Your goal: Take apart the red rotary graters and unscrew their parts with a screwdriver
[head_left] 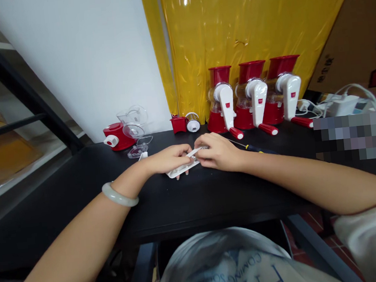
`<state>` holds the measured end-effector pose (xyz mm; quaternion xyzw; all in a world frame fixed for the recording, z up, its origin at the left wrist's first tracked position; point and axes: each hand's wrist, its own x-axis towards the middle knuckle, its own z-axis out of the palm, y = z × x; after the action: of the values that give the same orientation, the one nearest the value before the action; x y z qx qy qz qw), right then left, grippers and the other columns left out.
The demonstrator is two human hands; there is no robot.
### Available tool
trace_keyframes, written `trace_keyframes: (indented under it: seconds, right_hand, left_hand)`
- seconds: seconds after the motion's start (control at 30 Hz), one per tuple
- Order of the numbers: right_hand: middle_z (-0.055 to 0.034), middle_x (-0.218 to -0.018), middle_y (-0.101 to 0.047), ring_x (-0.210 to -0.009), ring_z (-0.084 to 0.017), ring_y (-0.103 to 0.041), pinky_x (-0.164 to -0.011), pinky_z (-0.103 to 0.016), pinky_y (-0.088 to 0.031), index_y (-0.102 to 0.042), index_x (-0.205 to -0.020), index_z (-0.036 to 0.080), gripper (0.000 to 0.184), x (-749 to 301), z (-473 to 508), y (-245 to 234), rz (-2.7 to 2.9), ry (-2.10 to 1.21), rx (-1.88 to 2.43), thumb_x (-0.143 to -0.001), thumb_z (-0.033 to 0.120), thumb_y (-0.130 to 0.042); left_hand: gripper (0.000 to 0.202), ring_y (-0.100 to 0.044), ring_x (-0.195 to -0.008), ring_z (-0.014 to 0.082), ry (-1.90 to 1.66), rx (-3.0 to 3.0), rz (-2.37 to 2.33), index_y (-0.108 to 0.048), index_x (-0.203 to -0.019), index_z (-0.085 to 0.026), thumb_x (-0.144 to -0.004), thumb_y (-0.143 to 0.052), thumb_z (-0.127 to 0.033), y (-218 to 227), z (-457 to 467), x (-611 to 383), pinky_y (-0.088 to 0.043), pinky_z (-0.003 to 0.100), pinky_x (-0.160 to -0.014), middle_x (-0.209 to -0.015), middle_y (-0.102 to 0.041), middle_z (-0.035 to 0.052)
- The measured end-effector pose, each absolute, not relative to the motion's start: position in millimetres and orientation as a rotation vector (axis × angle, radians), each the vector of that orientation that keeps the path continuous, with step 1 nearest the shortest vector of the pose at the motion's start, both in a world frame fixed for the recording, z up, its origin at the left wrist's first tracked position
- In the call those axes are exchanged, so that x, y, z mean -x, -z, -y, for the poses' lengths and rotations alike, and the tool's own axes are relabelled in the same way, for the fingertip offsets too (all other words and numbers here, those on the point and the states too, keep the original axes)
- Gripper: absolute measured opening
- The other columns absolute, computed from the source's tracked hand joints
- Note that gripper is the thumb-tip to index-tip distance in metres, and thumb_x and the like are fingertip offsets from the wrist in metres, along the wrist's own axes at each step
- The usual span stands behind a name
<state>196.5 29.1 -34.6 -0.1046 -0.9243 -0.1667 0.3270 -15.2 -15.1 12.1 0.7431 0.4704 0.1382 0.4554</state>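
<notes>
Both hands meet over the middle of the black table [187, 207]. My left hand [168, 158] is closed around a long white plastic crank arm [174, 173], hollow on its upper side, with some fingertips showing beneath it. My right hand [220, 153] is bent over the far end of the same piece, fingers pressed together on it. Whatever small part lies between those fingers is hidden. Just beyond my right wrist lies a screwdriver [252, 147] with a yellow and dark handle, its shaft pointing back left.
Three red and white rotary graters [227, 106] stand along the back. Left of them are a metal grater drum [193, 122], a red plastic piece [179, 125], a red grater base [121, 138] and clear plastic parts [134, 130]. White cables and adapters [342, 104] sit back right.
</notes>
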Motion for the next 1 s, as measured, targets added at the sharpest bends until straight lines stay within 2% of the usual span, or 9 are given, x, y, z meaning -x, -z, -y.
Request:
trace_keyframes:
  seconds: [0.3,0.57,1.0]
  right_hand:
    - [-0.0106,-0.102,-0.059,-0.091,-0.022,-0.051,-0.074,-0.035,-0.038,-0.065,-0.088,0.019,0.011,-194.7,-27.9,34.2,2.404,0.469,0.3,-0.088,0.024,-0.055]
    - [-0.0106,-0.101,-0.059,-0.091,-0.022,-0.052,-0.074,-0.035,-0.037,-0.065,-0.088,0.019,0.012,-194.7,-25.4,33.4,2.411,0.468,0.303,-0.088,0.023,-0.053]
    - [-0.0096,-0.101,-0.063,-0.092,-0.021,-0.054,-0.074,-0.034,-0.035,-0.066,-0.093,0.018,0.015,-194.2,-28.0,33.4,2.408,0.512,0.301,-0.091,0.025,-0.053]
  left_hand:
    - [0.024,-0.061,-0.053,0.014,-0.329,-1.883,-1.197,-0.048,-0.092,-0.02,-0.081,-0.056,-0.04,-11.4,13.8,16.1,-0.046,0.023,-0.047,-0.07,-0.064,-0.0018]
    - [0.023,-0.063,-0.06,0.0144,-0.334,-1.966,-1.197,-0.05,-0.091,-0.019,-0.082,-0.055,-0.04,-9.0,11.2,17.4,-0.048,0.024,-0.055,-0.074,-0.065,-0.0007]
    - [0.026,-0.065,-0.061,0.0174,-0.328,-1.969,-1.23,-0.05,-0.093,-0.019,-0.081,-0.054,-0.041,-6.8,9.2,19.8,-0.049,0.026,-0.053,-0.075,-0.066,0.0006]
